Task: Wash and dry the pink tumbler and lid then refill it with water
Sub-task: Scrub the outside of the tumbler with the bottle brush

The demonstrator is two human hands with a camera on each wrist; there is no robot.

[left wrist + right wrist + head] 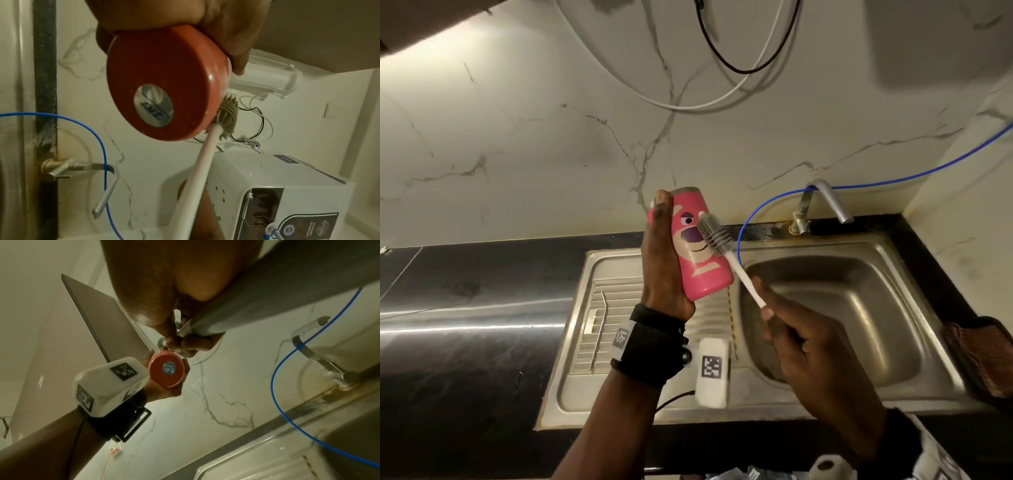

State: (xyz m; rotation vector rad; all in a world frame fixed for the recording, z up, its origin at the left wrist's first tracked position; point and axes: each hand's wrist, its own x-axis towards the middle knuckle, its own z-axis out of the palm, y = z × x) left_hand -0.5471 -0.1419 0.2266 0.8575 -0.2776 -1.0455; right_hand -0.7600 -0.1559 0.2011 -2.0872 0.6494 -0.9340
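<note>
My left hand (662,260) grips the pink tumbler (693,250), which carries a bear face and is held up tilted over the sink's drainboard. Its round base with a silver sticker (153,105) faces the left wrist camera and shows as the tumbler base (167,369) in the right wrist view. My right hand (791,329) holds the white handle of a bottle brush (736,263), whose grey bristle head (710,236) lies against the tumbler's side, seen as bristles (228,113) beside the base. No lid is in view.
The steel sink (835,301) lies below on the right, with a tap (825,202) and a blue hose (893,178) behind it. A metal straw (599,329) lies on the drainboard (613,298). A white water purifier (277,186) hangs on the marble wall.
</note>
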